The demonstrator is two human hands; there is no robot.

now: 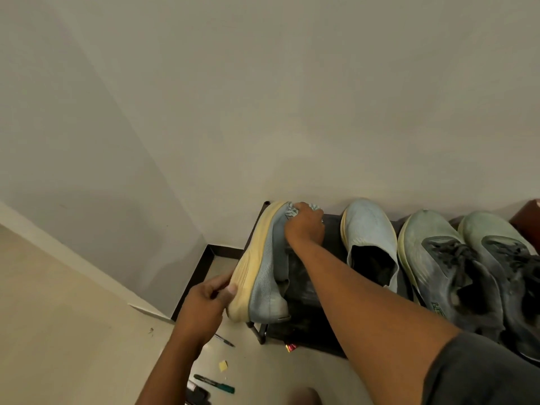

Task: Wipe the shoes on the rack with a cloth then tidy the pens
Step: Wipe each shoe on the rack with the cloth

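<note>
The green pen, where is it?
In the head view, the green pen lies on the floor at the bottom, left of centre, below the left hand and near the rack.

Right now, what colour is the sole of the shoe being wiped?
Pale yellow, on the tilted shoe; head view shows it best.

We see a pale blue knit shoe (267,276) with a yellowish cream sole, and its twin (369,238) in the same pale blue. We make out a light blue patterned cloth (292,211) and two dusty grey-green shoes (450,270) with dark laces on the black rack (309,325). On the beige floor (73,331) we note a green-capped black pen (214,383).
</note>
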